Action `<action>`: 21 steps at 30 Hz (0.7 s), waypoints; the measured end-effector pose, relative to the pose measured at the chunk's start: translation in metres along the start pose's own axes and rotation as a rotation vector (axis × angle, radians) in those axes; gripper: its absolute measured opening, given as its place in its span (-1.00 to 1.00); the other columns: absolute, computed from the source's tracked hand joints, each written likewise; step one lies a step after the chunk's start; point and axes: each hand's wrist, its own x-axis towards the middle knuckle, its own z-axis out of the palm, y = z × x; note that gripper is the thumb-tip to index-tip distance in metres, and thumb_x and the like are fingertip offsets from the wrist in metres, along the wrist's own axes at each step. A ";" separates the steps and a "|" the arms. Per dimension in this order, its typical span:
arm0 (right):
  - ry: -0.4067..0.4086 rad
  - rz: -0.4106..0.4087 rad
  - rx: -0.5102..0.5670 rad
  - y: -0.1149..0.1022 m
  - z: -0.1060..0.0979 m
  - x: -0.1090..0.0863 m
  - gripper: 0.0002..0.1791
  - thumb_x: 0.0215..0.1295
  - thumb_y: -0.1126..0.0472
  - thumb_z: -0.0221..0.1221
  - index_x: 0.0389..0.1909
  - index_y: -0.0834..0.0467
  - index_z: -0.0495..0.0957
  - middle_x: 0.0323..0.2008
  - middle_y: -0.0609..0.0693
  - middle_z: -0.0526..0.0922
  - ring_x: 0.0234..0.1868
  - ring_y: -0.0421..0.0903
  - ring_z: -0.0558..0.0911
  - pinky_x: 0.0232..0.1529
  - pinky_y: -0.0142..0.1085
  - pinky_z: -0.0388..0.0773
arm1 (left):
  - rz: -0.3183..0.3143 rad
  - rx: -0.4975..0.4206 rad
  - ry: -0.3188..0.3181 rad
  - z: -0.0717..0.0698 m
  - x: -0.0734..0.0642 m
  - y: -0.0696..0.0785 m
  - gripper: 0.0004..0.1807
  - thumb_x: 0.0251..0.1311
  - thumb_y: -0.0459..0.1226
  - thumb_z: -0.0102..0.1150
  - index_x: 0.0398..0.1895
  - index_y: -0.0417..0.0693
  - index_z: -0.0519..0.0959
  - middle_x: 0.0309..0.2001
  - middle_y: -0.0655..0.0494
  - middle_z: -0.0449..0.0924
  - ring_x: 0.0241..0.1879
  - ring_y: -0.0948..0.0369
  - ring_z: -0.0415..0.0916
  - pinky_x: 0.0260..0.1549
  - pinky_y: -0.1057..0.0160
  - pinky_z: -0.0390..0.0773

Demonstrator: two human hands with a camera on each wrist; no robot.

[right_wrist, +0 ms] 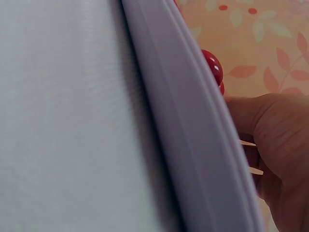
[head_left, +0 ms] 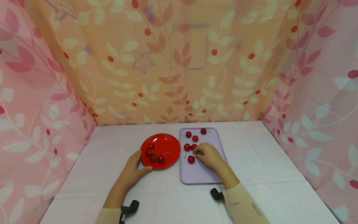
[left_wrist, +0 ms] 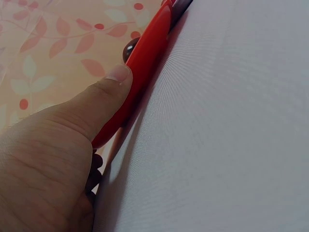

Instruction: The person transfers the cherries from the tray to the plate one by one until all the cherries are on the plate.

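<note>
A round red plate (head_left: 167, 141) holds several dark red cherries (head_left: 160, 159) on its left and front part. My left hand (head_left: 130, 172) rests at its left front rim, thumb and fingers spread along the edge. In the left wrist view the thumb (left_wrist: 104, 94) lies straight against the rim. A lilac tray (head_left: 199, 174) carries several red cherries with thin stems. Over it is my right hand (head_left: 208, 155), fingers bent, fingertips close to a cherry (head_left: 191, 159) and its stem. I cannot tell whether they pinch it. The tray's side hides those fingertips in the right wrist view.
Plate and tray stand side by side on a white-covered table (head_left: 156, 199). Another cherry (head_left: 203, 131) lies near the tray's far edge. Behind the table hangs a patterned curtain (head_left: 173, 102), with pink ones at both sides.
</note>
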 end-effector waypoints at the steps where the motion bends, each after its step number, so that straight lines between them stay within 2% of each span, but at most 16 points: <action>1: 0.003 0.001 -0.001 0.000 0.000 0.000 -0.83 0.16 0.30 0.44 -0.26 0.00 0.77 -0.30 -0.19 0.73 -0.20 -0.18 0.56 -0.03 -0.18 0.58 | -0.002 0.001 0.000 0.000 0.000 0.000 0.19 0.10 0.23 0.42 0.67 0.01 0.00 0.62 -0.06 0.08 0.59 -0.15 -0.04 0.44 -0.31 0.18; 13: 0.024 -0.036 -0.028 0.001 0.002 -0.001 -0.89 0.16 0.26 0.45 -0.37 -0.03 0.74 -0.36 -0.21 0.73 -0.24 -0.19 0.56 -0.08 -0.19 0.56 | -0.012 0.006 0.000 0.002 0.001 -0.003 0.20 0.09 0.24 0.42 0.67 0.03 0.00 0.62 -0.04 0.06 0.60 -0.13 -0.06 0.44 -0.30 0.18; 21: 0.022 -0.013 -0.018 -0.002 -0.002 -0.001 -0.90 0.18 0.25 0.44 -0.38 -0.04 0.75 -0.37 -0.22 0.72 -0.26 -0.20 0.54 -0.10 -0.21 0.56 | -0.017 0.006 0.000 0.002 0.001 -0.004 0.21 0.07 0.27 0.40 0.67 0.06 -0.01 0.63 -0.03 0.06 0.60 -0.13 -0.07 0.44 -0.29 0.18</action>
